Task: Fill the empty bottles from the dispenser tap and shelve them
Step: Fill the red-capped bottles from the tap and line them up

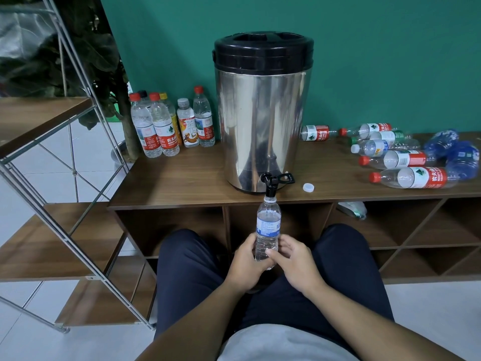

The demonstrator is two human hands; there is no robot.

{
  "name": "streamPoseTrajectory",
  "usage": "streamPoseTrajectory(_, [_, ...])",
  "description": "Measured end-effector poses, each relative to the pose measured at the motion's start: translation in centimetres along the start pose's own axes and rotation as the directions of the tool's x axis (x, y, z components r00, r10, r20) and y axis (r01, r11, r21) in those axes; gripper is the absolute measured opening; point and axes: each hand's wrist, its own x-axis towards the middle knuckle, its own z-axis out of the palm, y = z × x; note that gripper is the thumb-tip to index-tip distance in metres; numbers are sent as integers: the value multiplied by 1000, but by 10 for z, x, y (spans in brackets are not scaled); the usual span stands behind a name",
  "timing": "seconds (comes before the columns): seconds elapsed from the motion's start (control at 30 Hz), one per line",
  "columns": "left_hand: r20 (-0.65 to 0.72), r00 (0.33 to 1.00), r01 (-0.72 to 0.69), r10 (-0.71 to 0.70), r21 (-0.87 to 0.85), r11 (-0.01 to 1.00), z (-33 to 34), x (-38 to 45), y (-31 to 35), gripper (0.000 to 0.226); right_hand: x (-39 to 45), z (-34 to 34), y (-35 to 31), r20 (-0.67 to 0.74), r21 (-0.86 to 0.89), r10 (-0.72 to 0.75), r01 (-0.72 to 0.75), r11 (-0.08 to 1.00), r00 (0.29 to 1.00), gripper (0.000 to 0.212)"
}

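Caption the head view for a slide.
Both hands, left hand and right hand, hold a blue-labelled bottle under the steel dispenser's tap.

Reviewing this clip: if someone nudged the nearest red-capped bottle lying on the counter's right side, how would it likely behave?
The red-capped bottle lies on its side and looks empty, so it is probably light and would roll or skid easily. Its clear thin walls would likely dent under a firm grip. It lies near the counter front edge, so a nudge might send it off.
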Motion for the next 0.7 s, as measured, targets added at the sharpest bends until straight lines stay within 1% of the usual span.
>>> streamPoseTrajectory(0.2, [-7, 1000, 8, -9, -40, 999, 3, 2, -1, 61, 3, -2, 3, 2, -26, 22, -22, 999, 1000, 38])
streamPoseTrajectory(0.33, [-29, 1000, 8, -9, -59, 998, 3, 5, -4, 56, 5, -8, -1, -6, -40, 24, -24, 999, 1000, 40])
streamPoseTrajectory(0.4, [-37, 999, 15, -18, -65, 998, 3, 8, -6, 57, 9, -14, -4, -38, -31, 30, -31, 999, 999, 40])
streamPoseTrajectory(0.5, [-40, 999, 13, -15, -45, 999, 5, 13, -10, 58, 20, -28, -11, -134, -13, 41, -43, 999, 990, 44])
streamPoseTrajectory(0.6, [-47, 999, 13, -16, -53, 998, 6, 18, -14, 58, 35, -40, -32, -193, 18, 13, -10, 1000, 981, 37])
streamPoseTrajectory(0.7, [-51, 998, 17, -20, -60, 998, 6, 23, -17, 61, 52, -46, -67, -215, 75, -26, 43, 996, 976, 26])
